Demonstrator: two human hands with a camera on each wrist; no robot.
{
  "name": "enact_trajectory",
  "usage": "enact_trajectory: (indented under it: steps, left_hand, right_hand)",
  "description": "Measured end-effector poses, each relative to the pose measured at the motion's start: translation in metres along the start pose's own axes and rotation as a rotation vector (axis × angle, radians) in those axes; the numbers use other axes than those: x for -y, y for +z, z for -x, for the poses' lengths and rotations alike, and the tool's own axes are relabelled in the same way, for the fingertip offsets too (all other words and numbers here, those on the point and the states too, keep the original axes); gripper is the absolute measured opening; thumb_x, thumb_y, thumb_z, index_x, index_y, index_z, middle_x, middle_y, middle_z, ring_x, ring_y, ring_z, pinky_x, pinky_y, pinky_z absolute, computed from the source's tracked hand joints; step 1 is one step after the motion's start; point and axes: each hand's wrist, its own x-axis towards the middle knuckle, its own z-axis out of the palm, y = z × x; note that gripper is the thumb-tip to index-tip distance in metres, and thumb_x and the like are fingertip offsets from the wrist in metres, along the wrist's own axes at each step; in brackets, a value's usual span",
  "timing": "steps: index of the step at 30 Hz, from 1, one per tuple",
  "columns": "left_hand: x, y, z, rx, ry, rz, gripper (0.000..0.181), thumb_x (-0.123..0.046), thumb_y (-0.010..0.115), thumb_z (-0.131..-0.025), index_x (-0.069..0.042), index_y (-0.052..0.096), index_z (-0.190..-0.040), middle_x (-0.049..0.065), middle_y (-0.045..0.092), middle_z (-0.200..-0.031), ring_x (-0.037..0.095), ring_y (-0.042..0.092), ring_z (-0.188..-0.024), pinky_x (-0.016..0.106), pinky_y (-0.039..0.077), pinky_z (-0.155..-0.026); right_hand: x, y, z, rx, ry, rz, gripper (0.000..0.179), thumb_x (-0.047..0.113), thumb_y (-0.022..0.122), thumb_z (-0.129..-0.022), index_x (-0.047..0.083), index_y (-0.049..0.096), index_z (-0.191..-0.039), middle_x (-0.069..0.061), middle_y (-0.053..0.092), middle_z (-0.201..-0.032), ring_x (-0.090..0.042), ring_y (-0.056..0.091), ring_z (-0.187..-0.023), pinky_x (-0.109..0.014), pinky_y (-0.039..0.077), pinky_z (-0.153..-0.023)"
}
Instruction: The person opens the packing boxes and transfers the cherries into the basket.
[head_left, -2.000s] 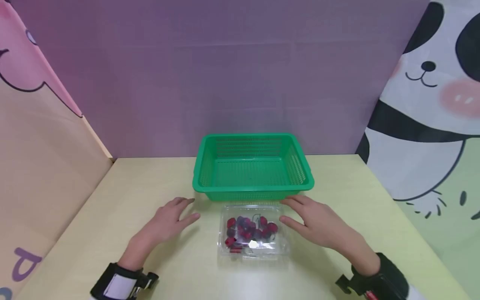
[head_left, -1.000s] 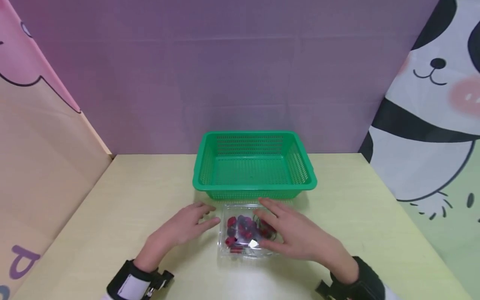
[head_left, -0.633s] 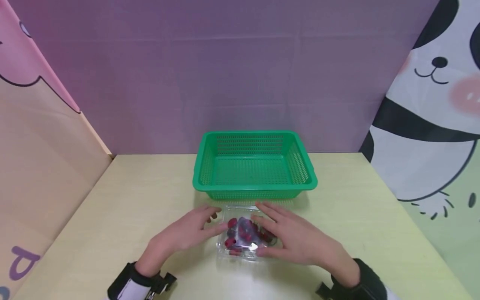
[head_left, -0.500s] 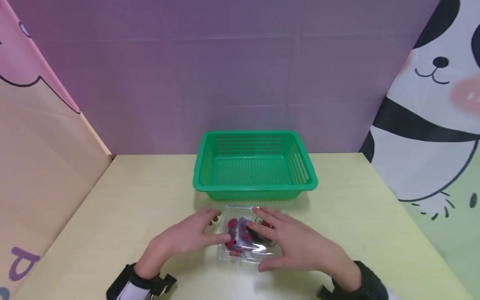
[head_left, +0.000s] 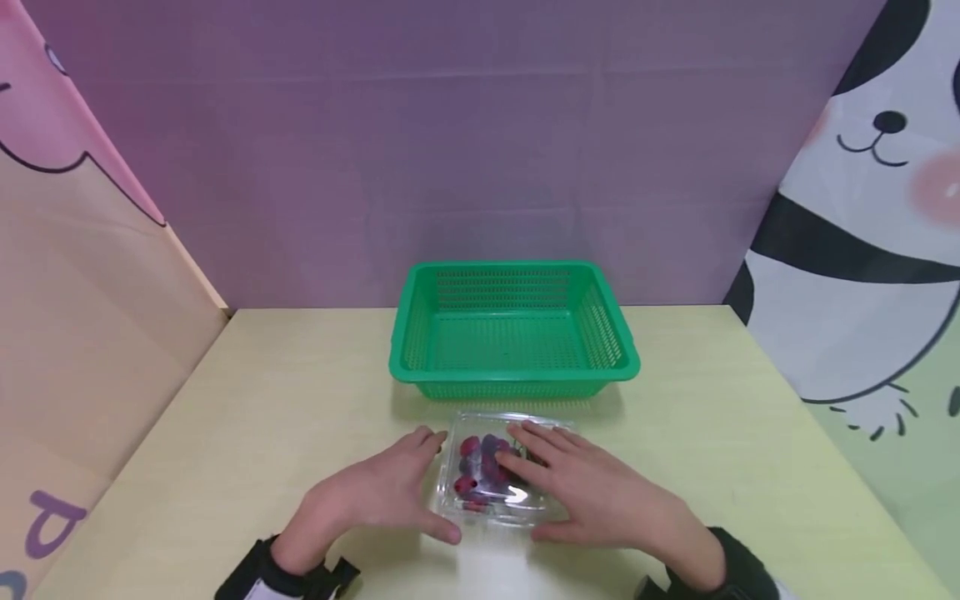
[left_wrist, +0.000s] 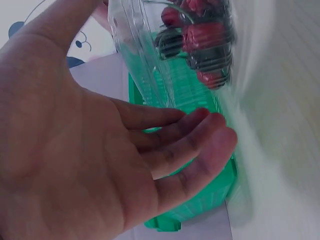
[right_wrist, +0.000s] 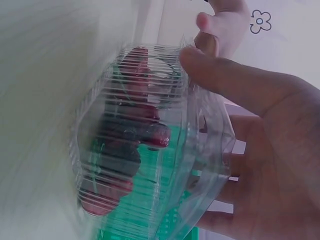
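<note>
A clear plastic clamshell box [head_left: 448,492] lies on the table, holding several red and dark cherries [head_left: 480,468], some with green stems. My right hand [head_left: 600,492] spreads over the right part of the lid and hides that side; in the right wrist view its thumb [right_wrist: 220,75] touches the box's rim and its fingers lie along the lid. Beside the box's left edge is my left hand [head_left: 378,492], thumb spread wide from the fingers. In the left wrist view the left palm [left_wrist: 65,145] holds nothing, and its fingertips are close to the box.
Just behind the box stands a green perforated plastic basket [head_left: 514,377] with nothing in it. The pale table [head_left: 300,400] ends at a purple cloth backdrop [head_left: 480,150]. Cartoon-printed cloths hang at the left and right.
Both hands have come inward to the box. The right hand has moved left onto the lid, and the left thumb has swung toward the near side, away from its fingers. The basket stays put.
</note>
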Motion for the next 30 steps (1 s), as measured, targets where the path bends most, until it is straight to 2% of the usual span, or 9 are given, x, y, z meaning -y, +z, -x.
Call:
enact_trajectory:
  steps: [9, 12, 19, 22, 26, 30]
  left_hand:
    - [-0.002, 0.006, 0.004, -0.039, -0.010, 0.009, 0.103, -0.062, 0.074, -0.077, 0.005, 0.037, -0.146, 0.011, 0.045, -0.132, 0.023, 0.049, -0.122, 0.039, 0.042, -0.099]
    - [-0.001, 0.010, 0.006, -0.058, 0.004, 0.038, 0.096, -0.058, 0.073, -0.081, 0.004, 0.038, -0.144, 0.009, 0.047, -0.130, 0.023, 0.048, -0.121, 0.039, 0.043, -0.098]
    - [-0.002, 0.022, 0.010, -0.114, 0.013, 0.109, 0.080, -0.054, 0.069, -0.086, -0.005, 0.042, -0.143, 0.002, 0.049, -0.129, 0.019, 0.049, -0.122, 0.035, 0.041, -0.099]
    - [-0.003, 0.027, 0.011, -0.138, 0.038, 0.145, 0.077, -0.051, 0.067, -0.089, -0.003, 0.041, -0.143, 0.004, 0.050, -0.130, 0.021, 0.049, -0.123, 0.036, 0.041, -0.100]
    - [-0.005, 0.032, 0.012, -0.173, 0.036, 0.170, 0.079, -0.055, 0.064, -0.090, 0.002, 0.040, -0.139, 0.005, 0.054, -0.124, 0.020, 0.054, -0.116, 0.035, 0.045, -0.095]
    - [-0.007, 0.036, 0.012, -0.209, 0.001, 0.190, 0.077, -0.058, 0.064, -0.088, 0.000, 0.043, -0.134, 0.002, 0.057, -0.116, 0.016, 0.059, -0.106, 0.031, 0.048, -0.088]
  right_hand:
    - [0.005, 0.001, -0.001, -0.025, -0.011, 0.051, 0.073, 0.052, 0.063, -0.092, 0.015, 0.041, -0.150, -0.013, 0.027, -0.155, -0.033, 0.028, -0.142, -0.047, 0.028, -0.109]
    - [0.007, 0.002, -0.001, -0.037, -0.004, 0.075, 0.071, 0.050, 0.062, -0.092, 0.014, 0.042, -0.150, -0.014, 0.030, -0.153, -0.034, 0.030, -0.141, -0.047, 0.030, -0.108]
    - [0.012, 0.003, 0.002, -0.069, 0.007, 0.111, 0.069, 0.047, 0.065, -0.091, 0.012, 0.046, -0.147, -0.016, 0.034, -0.151, -0.037, 0.034, -0.138, -0.051, 0.032, -0.105]
    - [0.014, 0.003, 0.002, -0.068, 0.012, 0.120, 0.068, 0.046, 0.065, -0.091, 0.010, 0.048, -0.146, -0.016, 0.037, -0.149, -0.038, 0.036, -0.137, -0.052, 0.035, -0.103]
    - [0.014, 0.003, 0.001, -0.062, 0.007, 0.128, 0.066, 0.043, 0.065, -0.090, 0.008, 0.050, -0.144, -0.017, 0.040, -0.147, -0.039, 0.039, -0.135, -0.052, 0.037, -0.101]
    - [0.015, 0.003, -0.001, -0.076, -0.016, 0.146, 0.065, 0.039, 0.068, -0.088, 0.005, 0.053, -0.141, -0.018, 0.045, -0.143, -0.040, 0.043, -0.131, -0.052, 0.039, -0.098]
